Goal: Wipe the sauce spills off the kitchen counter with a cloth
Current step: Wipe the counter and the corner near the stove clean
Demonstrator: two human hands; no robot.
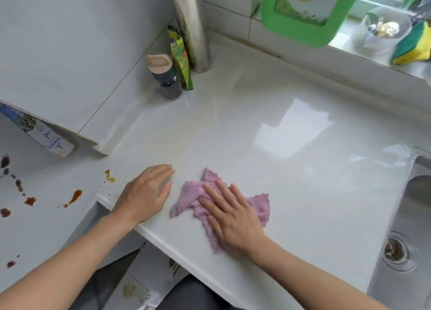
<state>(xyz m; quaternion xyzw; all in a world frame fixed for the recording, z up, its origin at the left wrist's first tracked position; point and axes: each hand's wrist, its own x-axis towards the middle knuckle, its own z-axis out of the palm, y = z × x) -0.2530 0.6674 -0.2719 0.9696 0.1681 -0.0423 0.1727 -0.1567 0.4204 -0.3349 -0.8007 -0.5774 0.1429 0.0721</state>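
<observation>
A crumpled purple cloth (260, 204) lies on the white counter (291, 181) near its front edge. My right hand (233, 214) presses flat on the cloth with straight, spread fingers. Just left of the cloth, my left hand (147, 193) rests palm down on the bare counter, fingers relaxed and holding nothing. Brown and orange sauce spills (74, 196) dot the lower counter surface at the far left, and a small orange spill (108, 176) lies left of my left hand.
A steel sink (403, 251) with a drain sits at the right. A dark bottle (166, 78), a green packet (180, 60) and a metal pipe (193, 27) stand in the back corner. A green-framed board (305, 11), a plastic cup (382, 29) and a sponge (412, 46) are by the window sill.
</observation>
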